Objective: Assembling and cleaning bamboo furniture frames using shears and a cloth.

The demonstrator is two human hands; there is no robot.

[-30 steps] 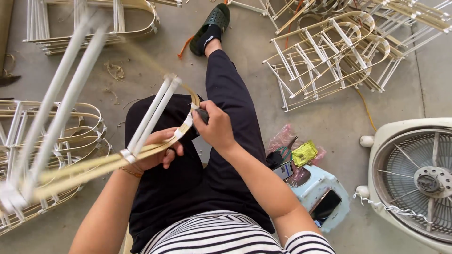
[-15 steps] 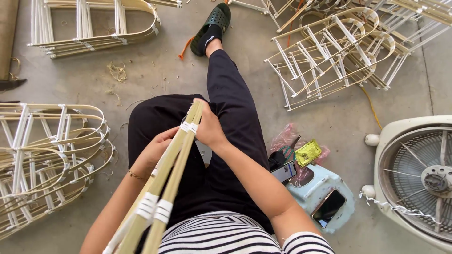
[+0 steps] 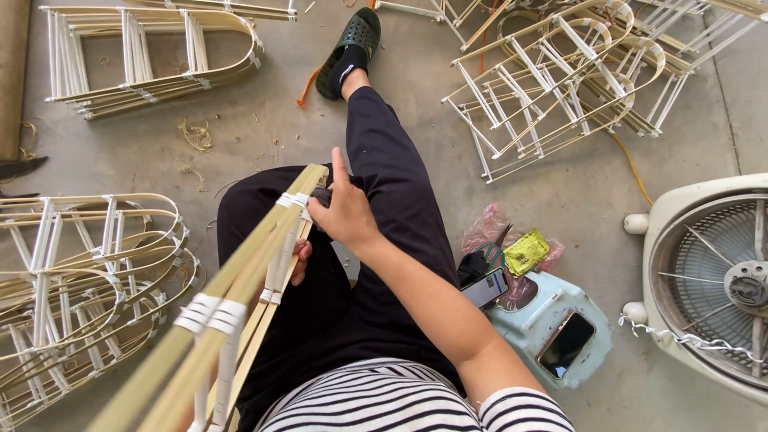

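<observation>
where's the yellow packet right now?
In the head view, the yellow packet lies on the floor at the person's right side, on pink plastic wrap, just above the pale blue stool and left of the fan.

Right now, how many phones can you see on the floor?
2. One phone lies dark-screened on the pale blue box lid beside the right arm. The other phone leans just left of it, by the yellow packet. More may be hidden underneath.

Lay on the concrete floor (image 3: 576,192), right of the outstretched leg: crinkled yellow packet (image 3: 526,252) over pink plastic wrapping (image 3: 485,227); lit phone screen (image 3: 485,288); dark phone screen (image 3: 566,344) atop pale blue box (image 3: 538,320).
</observation>
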